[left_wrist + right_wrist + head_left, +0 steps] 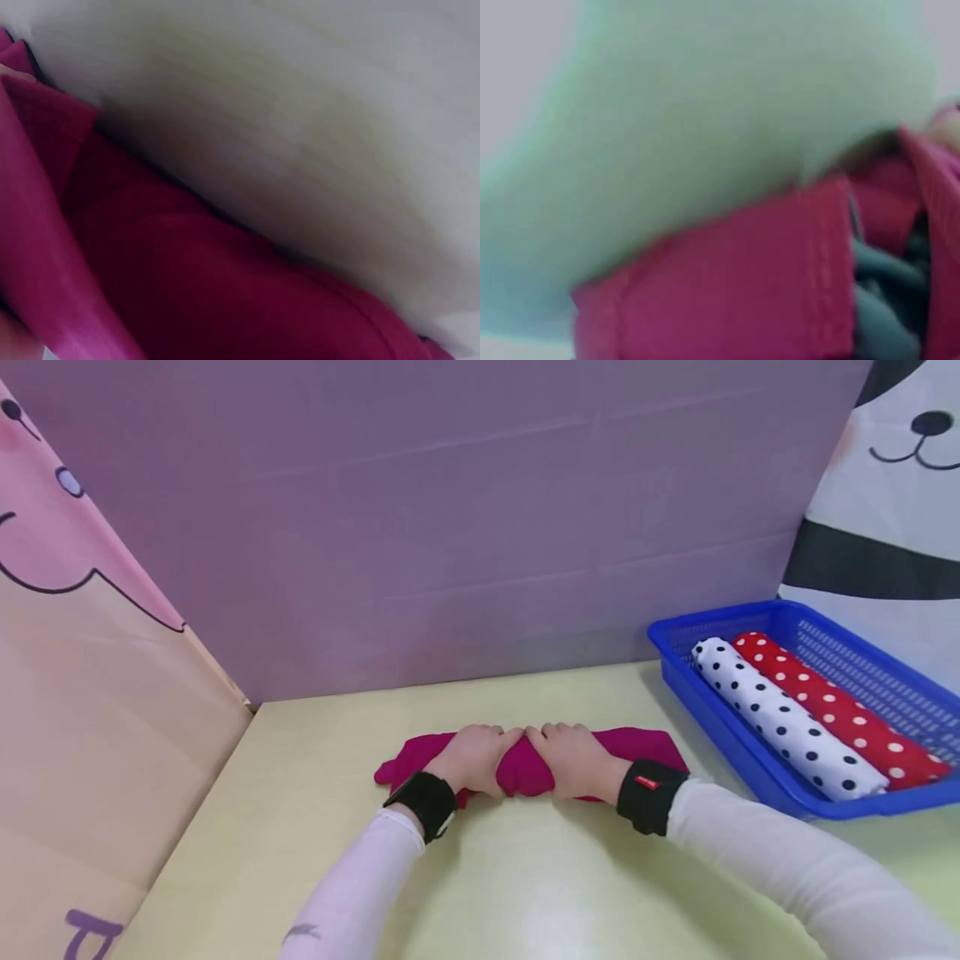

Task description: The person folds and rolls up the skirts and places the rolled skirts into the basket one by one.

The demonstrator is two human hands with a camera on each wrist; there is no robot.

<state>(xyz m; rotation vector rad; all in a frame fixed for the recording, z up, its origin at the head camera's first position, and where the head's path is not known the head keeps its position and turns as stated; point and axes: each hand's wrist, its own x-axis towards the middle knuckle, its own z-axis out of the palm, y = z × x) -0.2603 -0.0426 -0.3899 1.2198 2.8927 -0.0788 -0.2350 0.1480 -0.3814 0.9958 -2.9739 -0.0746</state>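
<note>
A magenta cloth (pixel 527 770), bunched into a long, loosely rolled strip, lies across the table. My left hand (pixel 477 758) grips it left of its middle, and my right hand (pixel 576 762) grips it just to the right, the two nearly touching at the top. A fold of cloth bulges between them. Loose ends stick out past both hands. Close up in the left wrist view, the cloth (pixel 195 262) shows folds and an overlapping flap. In the right wrist view, a hemmed edge of the cloth (pixel 735 285) shows beside a grey-green inner part. Most fingertips are hidden.
A blue plastic basket (pixel 720 747) stands on the right of the pale table (pixel 300 793). In it lie a white roll with black dots (pixel 787 718) and a red roll with white dots (pixel 840 706). A purple backdrop (pixel 450 527) rises behind the table.
</note>
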